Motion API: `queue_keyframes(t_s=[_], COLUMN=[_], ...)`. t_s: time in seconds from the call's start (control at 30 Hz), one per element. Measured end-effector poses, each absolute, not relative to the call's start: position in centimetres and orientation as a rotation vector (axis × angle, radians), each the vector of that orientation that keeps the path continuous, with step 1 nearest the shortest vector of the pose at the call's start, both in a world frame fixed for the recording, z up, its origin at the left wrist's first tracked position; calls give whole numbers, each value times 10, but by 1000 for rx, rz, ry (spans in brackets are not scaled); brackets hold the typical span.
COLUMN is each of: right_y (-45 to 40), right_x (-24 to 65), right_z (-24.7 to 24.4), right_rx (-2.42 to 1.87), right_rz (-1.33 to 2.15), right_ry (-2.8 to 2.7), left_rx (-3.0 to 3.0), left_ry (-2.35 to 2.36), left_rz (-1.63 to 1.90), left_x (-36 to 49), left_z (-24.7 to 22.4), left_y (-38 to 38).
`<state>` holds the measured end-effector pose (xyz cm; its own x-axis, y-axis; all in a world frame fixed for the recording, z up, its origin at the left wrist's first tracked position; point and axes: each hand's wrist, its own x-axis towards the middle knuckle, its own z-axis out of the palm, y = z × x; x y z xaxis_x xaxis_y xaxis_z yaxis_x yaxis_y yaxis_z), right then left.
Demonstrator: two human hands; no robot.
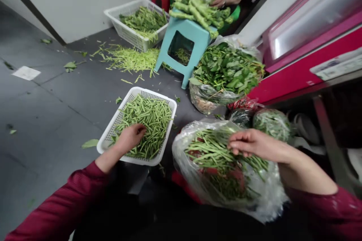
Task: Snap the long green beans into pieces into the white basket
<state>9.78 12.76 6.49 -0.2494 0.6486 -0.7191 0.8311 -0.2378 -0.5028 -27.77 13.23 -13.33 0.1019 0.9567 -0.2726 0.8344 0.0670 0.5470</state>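
Note:
My left hand [131, 138] hovers over or rests at a white plastic basket [102, 139] of cut green bean pieces [152, 116]. Its fingers are curled, and what they hold, if anything, is hidden. My right hand [251, 144] is above a clear plastic bag [181, 150] with long green beans [212, 150] lying in its mouth. Those fingers are pressed together close to the beans, and I cannot make out what is between them. Something red shows under the beans and the bag.
A co-worker's hands [219, 0] are at green stalks [195, 9] on a blue stool [181, 64]. Beside it stand a white basket [132, 39] of greens and a bag of leafy greens [229, 67]. Peelings [130, 58] litter the floor. A pink-red cabinet [296, 67] borders the right.

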Motion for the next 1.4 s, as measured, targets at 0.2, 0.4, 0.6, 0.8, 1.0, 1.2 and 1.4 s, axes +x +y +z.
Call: queue_keyframes(t_s=[0.2, 0.4, 0.6, 0.8, 1.0, 1.2, 1.4], right_y=[5, -113, -152, -124, -88, -63, -61], right_x=[176, 197, 209, 192, 190, 188, 190], right_z=[13, 5, 17, 9, -24, -24, -29], right_rx=[1930, 2064, 2142, 2004, 1957, 2092, 2137], right_rz=[-809, -1092, -1018, -1036, -1232, -1386, -1310], right_ry=[2122, 2306, 2349, 2491, 2473, 2483, 2430], left_rx=[2201, 2344, 2477, 2439, 2454, 2366, 2349], left_ry=[1426, 1569, 1717, 1684, 1713, 1654, 1469], left_rz=[538, -192, -73, -187, -176, -155, -294], left_x=[-154, -40, -28, -20, -9, -14, -12], left_z=[-21, -14, -34, -58, -78, -83, -78], left_y=[62, 34, 3, 6, 6, 1, 14])
